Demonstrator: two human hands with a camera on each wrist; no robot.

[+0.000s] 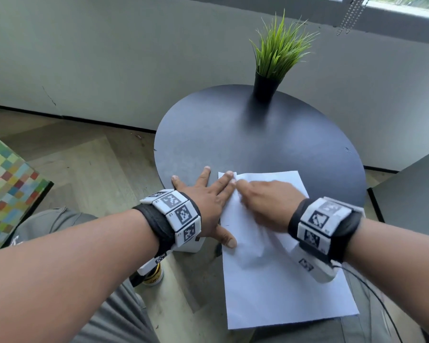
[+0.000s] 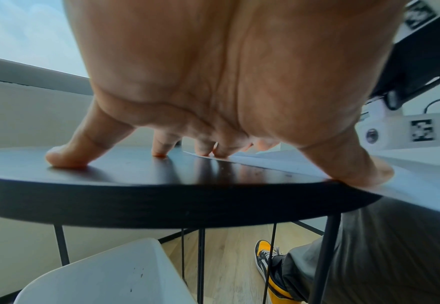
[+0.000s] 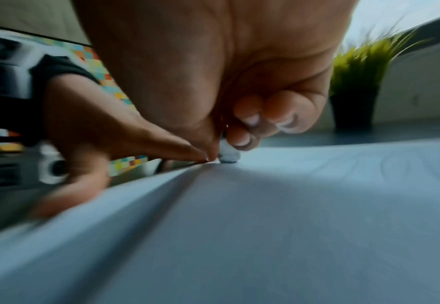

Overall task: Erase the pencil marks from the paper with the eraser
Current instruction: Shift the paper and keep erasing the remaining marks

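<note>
So starting off to the left of everything, there was a colourful checkered cushion thing [image 1: 9, 184] down on the floor side, well apart from the left hand [image 1: 203, 201]. That hand was spread wide and flat, fingers straight: pinky and ring finger pressed on the bare black round table [image 1: 245, 134], the next two fingertips and the thumb pinning the left edge of the paper [image 1: 278, 288]. The wrist cam showed the same, palm arched up with the tips planted [image 2: 65, 158].

Just right of it, practically touching those fingertips, was the right hand [image 1: 265, 201], blurry in the head view. It was bunched narrow, fingers curled in, pinching a little white eraser [image 3: 228, 153] whose tip sat right on the sheet near its top left corner. Pencil marks themselves, honestly couldn't make them out clearly, just faint swirls further right of the eraser.

Beyond both hands at the far edge of the table stood a black pot with fake grass [image 1: 273, 60]
</note>
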